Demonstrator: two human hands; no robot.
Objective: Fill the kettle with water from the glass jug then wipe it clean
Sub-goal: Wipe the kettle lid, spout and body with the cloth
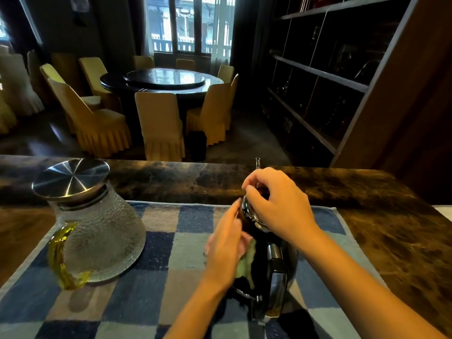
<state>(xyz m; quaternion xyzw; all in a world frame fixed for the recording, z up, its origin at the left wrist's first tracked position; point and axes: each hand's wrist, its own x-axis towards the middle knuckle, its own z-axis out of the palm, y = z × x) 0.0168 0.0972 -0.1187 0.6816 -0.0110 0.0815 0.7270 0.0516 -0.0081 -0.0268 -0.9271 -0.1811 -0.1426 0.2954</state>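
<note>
A dark glass kettle (pixel 263 270) with a metal handle and a thin spout stands on the checked towel, low in the middle of the view. My right hand (pixel 276 199) is closed over the kettle's metal lid (pixel 249 214), which is tilted up on its edge. My left hand (pixel 227 245) presses a small greenish cloth (pixel 247 263) against the kettle's left side. The glass jug (pixel 97 231), textured, with a steel lid and a yellow-green handle, stands upright on the towel to the left, apart from both hands.
The blue checked towel (pixel 156 265) covers a dark marble counter (pixel 379 216). Beyond the counter's far edge are a round dining table with yellow-covered chairs (pixel 159 123) and a dark shelf unit (pixel 330 77) at the right.
</note>
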